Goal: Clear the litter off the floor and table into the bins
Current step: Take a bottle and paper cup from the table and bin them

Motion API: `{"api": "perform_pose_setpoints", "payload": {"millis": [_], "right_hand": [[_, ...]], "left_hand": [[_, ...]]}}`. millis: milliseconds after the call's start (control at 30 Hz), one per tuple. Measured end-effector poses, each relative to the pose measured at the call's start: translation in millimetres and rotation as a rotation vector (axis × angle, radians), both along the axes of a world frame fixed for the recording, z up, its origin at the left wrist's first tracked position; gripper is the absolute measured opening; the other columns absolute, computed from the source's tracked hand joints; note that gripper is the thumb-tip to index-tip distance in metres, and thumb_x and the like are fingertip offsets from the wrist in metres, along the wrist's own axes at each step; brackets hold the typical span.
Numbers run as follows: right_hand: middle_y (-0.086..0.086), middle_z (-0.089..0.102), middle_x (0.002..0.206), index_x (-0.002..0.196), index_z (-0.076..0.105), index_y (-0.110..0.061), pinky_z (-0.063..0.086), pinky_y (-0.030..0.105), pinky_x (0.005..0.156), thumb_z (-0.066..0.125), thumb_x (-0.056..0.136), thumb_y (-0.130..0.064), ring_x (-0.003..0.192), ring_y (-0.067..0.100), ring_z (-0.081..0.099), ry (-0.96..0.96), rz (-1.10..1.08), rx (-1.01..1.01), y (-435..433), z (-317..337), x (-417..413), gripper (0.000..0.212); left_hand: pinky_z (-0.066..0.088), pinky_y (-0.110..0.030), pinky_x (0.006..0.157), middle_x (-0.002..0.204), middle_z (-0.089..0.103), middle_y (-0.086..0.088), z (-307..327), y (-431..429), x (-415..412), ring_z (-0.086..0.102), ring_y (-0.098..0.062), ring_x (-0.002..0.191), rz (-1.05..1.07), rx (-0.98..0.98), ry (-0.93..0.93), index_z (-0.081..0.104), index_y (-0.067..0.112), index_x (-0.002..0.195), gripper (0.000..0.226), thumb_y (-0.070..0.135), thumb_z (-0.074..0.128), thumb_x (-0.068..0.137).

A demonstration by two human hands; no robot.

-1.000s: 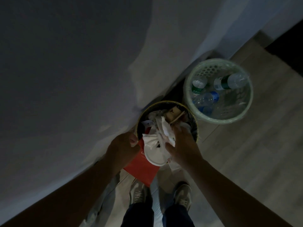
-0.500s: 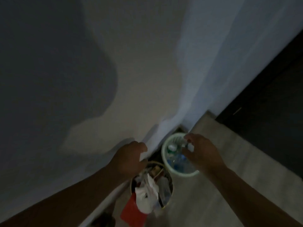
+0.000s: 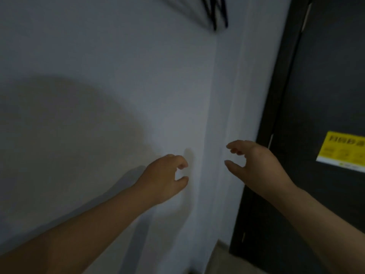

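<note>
Head view shows the left hand [image 3: 164, 178] at lower centre and the right hand [image 3: 254, 165] beside it, each grip released and holding nothing, before a white wall [image 3: 118, 76]. No litter or bins appear, so progress cannot be judged.

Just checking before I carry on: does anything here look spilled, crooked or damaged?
Nothing stands out. The left hand and right hand hover empty before the plain white wall; the yellow rectangular sticker sits on the dark door.
</note>
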State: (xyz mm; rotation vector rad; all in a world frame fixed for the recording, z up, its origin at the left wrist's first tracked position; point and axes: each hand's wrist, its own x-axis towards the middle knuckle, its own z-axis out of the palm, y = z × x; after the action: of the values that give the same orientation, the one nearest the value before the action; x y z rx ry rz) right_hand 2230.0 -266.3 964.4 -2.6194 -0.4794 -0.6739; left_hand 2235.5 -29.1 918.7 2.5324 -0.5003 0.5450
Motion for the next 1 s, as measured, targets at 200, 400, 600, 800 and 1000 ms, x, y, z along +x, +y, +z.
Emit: {"api": "perform_pose_setpoints", "payload": {"millis": [200,400,600,800,1000], "right_hand": [[-0.009,0.061,0.117,0.130,0.054,-0.028,0.043,0.017,0.087,0.067,0.086,-0.035,0.100,0.001,0.053,-0.182,-0.011,0.005,-22.3,94.8,-54.5,0.046],[-0.013,0.059,0.115,0.130,0.051,-0.032,0.041,0.015,0.085,0.065,0.084,-0.041,0.100,-0.003,0.051,-0.283,0.059,0.001,-35.4,141.3,-82.3,0.049],[-0.021,0.057,0.112,0.130,0.050,-0.037,0.035,0.003,0.075,0.064,0.084,-0.047,0.097,-0.006,0.050,-0.321,0.205,-0.006,-46.3,164.7,-77.9,0.049],[-0.021,0.057,0.110,0.126,0.054,-0.036,0.040,0.014,0.086,0.064,0.084,-0.046,0.098,-0.005,0.050,-0.340,0.454,0.017,-34.5,176.4,-61.4,0.045],[-0.022,0.055,0.113,0.126,0.054,-0.036,0.040,0.017,0.091,0.061,0.086,-0.046,0.105,-0.003,0.050,-0.308,0.783,0.027,32.3,171.8,-78.3,0.042]], "left_hand": [[0.045,-0.017,0.080,0.100,0.055,0.018,115.9,-8.1,-42.7,0.056,-0.001,0.089,-0.041,-0.039,-0.197,0.060,0.030,0.105,0.024,0.033,0.068,0.082],[0.050,-0.022,0.081,0.105,0.060,0.017,187.4,-18.7,-86.3,0.057,0.003,0.091,-0.014,0.007,-0.335,0.061,0.032,0.105,0.024,0.037,0.065,0.082],[0.049,-0.020,0.084,0.105,0.056,0.025,207.7,-35.5,-122.6,0.053,0.008,0.098,0.125,0.064,-0.385,0.059,0.037,0.109,0.027,0.041,0.063,0.083],[0.044,-0.008,0.072,0.105,0.054,0.027,218.4,-41.0,-166.1,0.051,0.012,0.098,0.381,0.132,-0.414,0.056,0.041,0.110,0.027,0.045,0.060,0.083],[0.044,-0.009,0.077,0.109,0.057,0.023,206.4,-20.5,-251.7,0.054,0.006,0.096,0.725,0.271,-0.353,0.056,0.038,0.114,0.033,0.046,0.060,0.083]]}}
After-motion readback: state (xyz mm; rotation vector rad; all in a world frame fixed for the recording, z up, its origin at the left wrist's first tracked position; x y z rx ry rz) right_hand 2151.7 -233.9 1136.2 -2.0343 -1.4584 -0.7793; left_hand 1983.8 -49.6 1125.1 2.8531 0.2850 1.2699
